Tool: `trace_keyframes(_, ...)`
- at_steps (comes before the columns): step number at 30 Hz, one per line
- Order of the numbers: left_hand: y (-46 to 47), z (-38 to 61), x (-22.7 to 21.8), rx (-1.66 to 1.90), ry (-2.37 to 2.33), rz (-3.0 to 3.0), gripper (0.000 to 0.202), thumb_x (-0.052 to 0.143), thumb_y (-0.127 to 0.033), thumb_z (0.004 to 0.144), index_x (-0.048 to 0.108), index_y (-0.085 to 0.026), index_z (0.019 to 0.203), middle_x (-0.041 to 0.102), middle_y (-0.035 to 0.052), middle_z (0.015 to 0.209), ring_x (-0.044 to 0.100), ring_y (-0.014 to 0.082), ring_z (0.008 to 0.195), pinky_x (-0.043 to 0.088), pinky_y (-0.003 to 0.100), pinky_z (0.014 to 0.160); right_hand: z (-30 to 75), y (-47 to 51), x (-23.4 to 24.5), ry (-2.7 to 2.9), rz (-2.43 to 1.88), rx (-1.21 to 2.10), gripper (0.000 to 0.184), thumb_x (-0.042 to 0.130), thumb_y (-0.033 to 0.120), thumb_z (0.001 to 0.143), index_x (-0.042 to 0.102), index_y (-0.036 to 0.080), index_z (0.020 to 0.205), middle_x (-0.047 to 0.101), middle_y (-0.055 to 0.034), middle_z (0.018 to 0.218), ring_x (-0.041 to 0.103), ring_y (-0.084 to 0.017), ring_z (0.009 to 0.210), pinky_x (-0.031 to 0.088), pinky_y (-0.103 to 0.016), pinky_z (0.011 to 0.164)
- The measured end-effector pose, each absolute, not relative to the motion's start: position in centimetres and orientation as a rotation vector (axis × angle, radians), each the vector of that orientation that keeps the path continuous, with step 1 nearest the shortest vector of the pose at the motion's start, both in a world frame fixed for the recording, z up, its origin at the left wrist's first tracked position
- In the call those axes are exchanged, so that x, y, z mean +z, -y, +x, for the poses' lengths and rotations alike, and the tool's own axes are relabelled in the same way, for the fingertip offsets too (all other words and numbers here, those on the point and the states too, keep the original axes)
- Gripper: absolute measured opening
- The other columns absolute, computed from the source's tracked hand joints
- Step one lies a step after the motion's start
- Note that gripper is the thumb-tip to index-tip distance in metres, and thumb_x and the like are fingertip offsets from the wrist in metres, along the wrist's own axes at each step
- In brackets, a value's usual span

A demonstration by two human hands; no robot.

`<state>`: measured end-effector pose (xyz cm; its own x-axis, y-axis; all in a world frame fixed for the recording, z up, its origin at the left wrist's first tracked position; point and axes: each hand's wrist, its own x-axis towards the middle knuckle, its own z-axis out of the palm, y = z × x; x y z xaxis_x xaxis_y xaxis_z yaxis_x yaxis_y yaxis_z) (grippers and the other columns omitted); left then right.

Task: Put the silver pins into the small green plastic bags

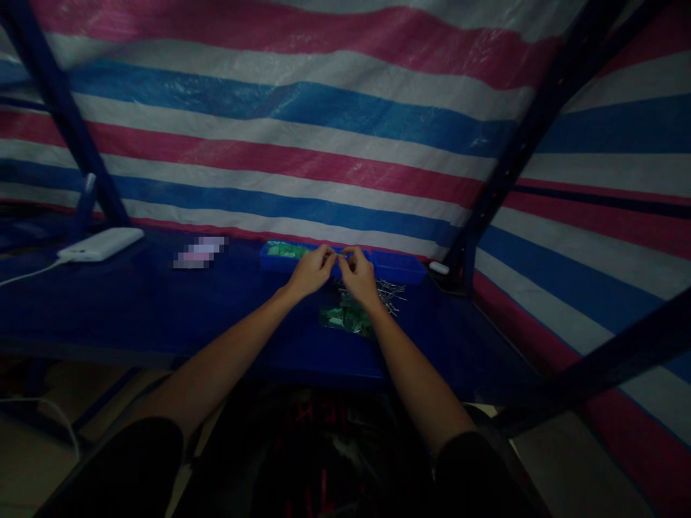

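Note:
My left hand (314,270) and my right hand (358,273) meet fingertip to fingertip over the front of a long blue tray (399,265). Both hands are pinched; whatever lies between the fingers is too small and dark to make out. Green plastic packets (286,250) fill the tray's left end. Below and right of my right hand lies a loose pile of thin metal pins (389,293). Nearer to me, partly behind my right wrist, are more green plastic packets (345,318) on the blue table (227,316).
A white power bank (102,244) with a white cable sits at the table's left. A blurred pinkish item (199,253) lies between it and the tray. At right, a small white case (439,267) rests by a blue metal post (502,165). Striped sheeting (302,165) hangs behind.

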<state>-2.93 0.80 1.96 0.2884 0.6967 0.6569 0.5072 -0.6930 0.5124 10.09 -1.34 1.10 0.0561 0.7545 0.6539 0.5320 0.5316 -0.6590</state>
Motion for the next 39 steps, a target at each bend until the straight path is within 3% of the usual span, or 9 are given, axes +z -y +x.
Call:
trace_keyframes(5,-0.85,-2.99,1.94,1.366,-1.148,2.341,0.025,0.036,-0.031,0.087,0.055,-0.016,0.079,0.059,0.0028,0.067,0.054,0.0150,0.061,0.038,0.026,0.059,9.99,0.98,0.81,1.617,-1.112,0.238,0.019,0.043,0.035,0.082,0.052,0.019,0.085,0.047,0.0045,0.057,0.043,-0.011,0.051,0.029,-0.023,0.051)
trace_keyframes(8,-0.87,-2.97,1.83,1.367,-1.087,2.298,0.022,0.039,-0.031,0.086,0.054,-0.015,0.088,0.060,0.0018,0.068,0.054,0.0137,0.060,0.039,0.025,0.058,9.99,0.81,0.74,1.606,-1.128,0.220,0.022,0.040,0.036,0.083,0.052,0.018,0.079,0.052,0.0022,0.062,0.047,-0.012,0.056,0.030,-0.024,0.054)
trace_keyframes(11,-0.71,-2.84,1.79,1.356,-0.989,2.270,0.022,0.045,-0.031,0.083,0.052,-0.015,0.096,0.058,0.0005,0.068,0.053,0.0122,0.058,0.039,0.023,0.055,10.09,0.77,0.81,1.583,-1.152,0.204,0.027,0.037,0.038,0.084,0.051,0.018,0.071,0.050,0.0023,0.059,0.045,-0.012,0.055,0.028,-0.024,0.053)
trace_keyframes(16,-0.61,-2.69,1.85,1.369,-0.949,2.275,0.019,0.046,-0.028,0.082,0.052,-0.015,0.095,0.058,0.0003,0.067,0.052,0.0116,0.057,0.039,0.022,0.054,10.20,0.78,0.93,1.559,-1.142,0.221,0.033,0.035,0.041,0.085,0.048,0.019,0.065,0.047,0.0031,0.054,0.042,-0.011,0.052,0.025,-0.024,0.051)
trace_keyframes(24,-0.71,-2.95,2.14,1.403,-1.012,2.213,0.016,0.043,-0.029,0.083,0.053,-0.016,0.083,0.055,-0.0012,0.061,0.051,0.0117,0.055,0.037,0.022,0.052,10.09,1.23,1.05,1.592,-1.053,0.266,0.020,0.047,0.036,0.080,0.050,0.020,0.092,0.041,0.0075,0.050,0.038,-0.010,0.045,0.026,-0.023,0.048)
trace_keyframes(30,-0.89,-2.97,2.15,1.346,-1.014,2.172,0.022,0.041,-0.033,0.084,0.055,-0.015,0.079,0.056,-0.0001,0.061,0.053,0.0123,0.056,0.039,0.023,0.054,10.15,1.06,1.02,1.620,-1.091,0.241,0.019,0.043,0.036,0.082,0.052,0.019,0.079,0.045,0.0051,0.053,0.041,-0.010,0.048,0.026,-0.023,0.049)
trace_keyframes(35,-0.95,-2.85,1.94,1.367,-0.927,2.180,0.022,0.048,-0.031,0.080,0.054,-0.015,0.094,0.055,-0.0014,0.062,0.052,0.0110,0.054,0.039,0.022,0.053,10.24,0.93,1.13,1.592,-1.123,0.193,0.029,0.037,0.038,0.085,0.049,0.019,0.067,0.047,0.0037,0.055,0.043,-0.011,0.052,0.027,-0.024,0.052)
trace_keyframes(39,-0.88,-2.84,1.90,1.374,-0.896,2.208,0.020,0.049,-0.028,0.080,0.053,-0.015,0.094,0.055,-0.0014,0.062,0.052,0.0106,0.054,0.039,0.021,0.053,10.23,0.94,1.19,1.571,-1.131,0.205,0.032,0.036,0.040,0.085,0.046,0.019,0.064,0.043,0.0044,0.052,0.040,-0.011,0.051,0.026,-0.023,0.051)
